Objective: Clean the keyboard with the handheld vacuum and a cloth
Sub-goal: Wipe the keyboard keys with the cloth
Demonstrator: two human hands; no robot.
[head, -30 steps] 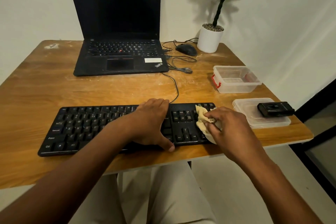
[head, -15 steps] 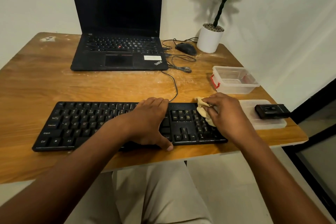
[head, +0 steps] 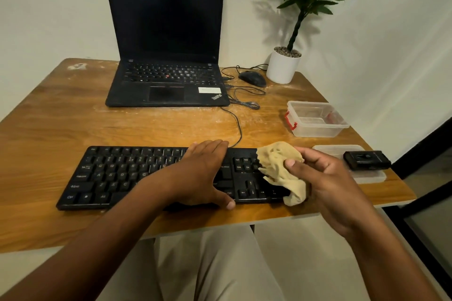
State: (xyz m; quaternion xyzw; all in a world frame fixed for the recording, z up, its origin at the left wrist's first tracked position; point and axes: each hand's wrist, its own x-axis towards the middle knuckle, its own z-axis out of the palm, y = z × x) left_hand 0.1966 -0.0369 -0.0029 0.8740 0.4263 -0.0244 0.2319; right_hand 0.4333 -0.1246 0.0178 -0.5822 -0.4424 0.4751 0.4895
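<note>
A black keyboard (head: 122, 175) lies along the near edge of the wooden table (head: 49, 129). My left hand (head: 203, 173) rests flat on its right-middle keys, fingers straight, thumb at the front edge. My right hand (head: 325, 178) holds a crumpled beige cloth (head: 278, 168) over the keyboard's right end, palm turned up and thumb pressed into the cloth. A small black handheld vacuum (head: 367, 160) lies on a clear plastic lid (head: 367, 177) at the table's right edge.
An open black laptop (head: 166, 56) stands at the back, with a mouse (head: 253, 78), tangled cables (head: 244, 98) and a potted plant (head: 283, 66) to its right. A clear plastic container (head: 318, 120) with red clips sits behind the lid. My lap is below the table edge.
My right hand has lifted off the keys and turned palm up with the cloth, which now shows more fully. My left hand stays on the keyboard.
</note>
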